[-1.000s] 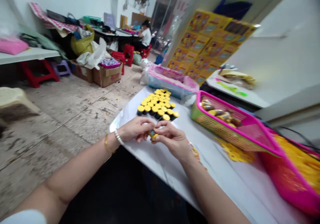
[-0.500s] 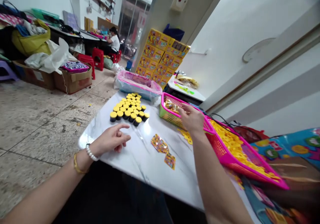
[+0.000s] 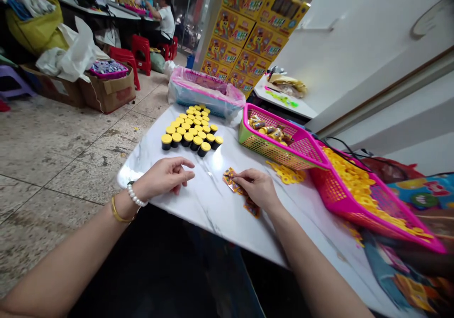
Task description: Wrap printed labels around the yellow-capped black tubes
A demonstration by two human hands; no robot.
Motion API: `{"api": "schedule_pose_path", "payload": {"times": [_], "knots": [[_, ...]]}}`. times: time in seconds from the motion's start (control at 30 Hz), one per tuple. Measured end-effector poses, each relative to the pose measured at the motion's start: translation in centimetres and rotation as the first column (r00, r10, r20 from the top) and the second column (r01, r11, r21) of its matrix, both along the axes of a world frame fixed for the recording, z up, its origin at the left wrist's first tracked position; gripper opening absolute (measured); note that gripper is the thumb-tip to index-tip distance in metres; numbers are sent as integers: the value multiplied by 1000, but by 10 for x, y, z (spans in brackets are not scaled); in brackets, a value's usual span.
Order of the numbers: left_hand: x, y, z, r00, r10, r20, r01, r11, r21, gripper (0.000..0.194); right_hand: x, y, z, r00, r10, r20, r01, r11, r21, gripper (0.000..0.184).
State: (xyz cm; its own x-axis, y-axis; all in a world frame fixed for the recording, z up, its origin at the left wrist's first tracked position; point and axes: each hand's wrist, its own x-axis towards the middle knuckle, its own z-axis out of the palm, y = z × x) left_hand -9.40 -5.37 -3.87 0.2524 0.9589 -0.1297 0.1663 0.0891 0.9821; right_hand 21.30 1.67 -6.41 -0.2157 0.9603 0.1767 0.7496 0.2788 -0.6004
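Right hand [image 3: 258, 188] has its fingertips at closely laid printed cards [image 3: 230, 182] on the white table [image 3: 209, 202], grip indeterminate, where a wide pinch could lift two together; left hand [image 3: 166, 178] is empty, fingers loosely bent.

Small printed pieces [image 3: 230, 181] are lying close together mid-scene;
they are showing orange and yellow print, too small to read; the row is slanting from far left to near right; the nearest piece [image 3: 251, 209] is lying partly hidden.

Jars [image 3: 193, 131] on table [image 3: 213, 214], left of two baskets [image 3: 283, 154]; cards [image 3: 230, 181] before jars; stacked boxes [image 3: 246, 36] behind.
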Motion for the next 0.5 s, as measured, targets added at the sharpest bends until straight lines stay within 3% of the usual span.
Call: {"api": "schedule_pose_path", "payload": {"times": [0.27, 0.5], "knots": [[0, 1, -2, 994, 111, 23, -110, 994, -19, 41, -16, -16, 22, 999, 18, 27, -22, 984, 176, 24], [3, 1, -6, 984, 158, -79, -150, 984, 93, 33, -62, -57, 5, 932, 227, 284, -296, 928, 228, 26]]}}
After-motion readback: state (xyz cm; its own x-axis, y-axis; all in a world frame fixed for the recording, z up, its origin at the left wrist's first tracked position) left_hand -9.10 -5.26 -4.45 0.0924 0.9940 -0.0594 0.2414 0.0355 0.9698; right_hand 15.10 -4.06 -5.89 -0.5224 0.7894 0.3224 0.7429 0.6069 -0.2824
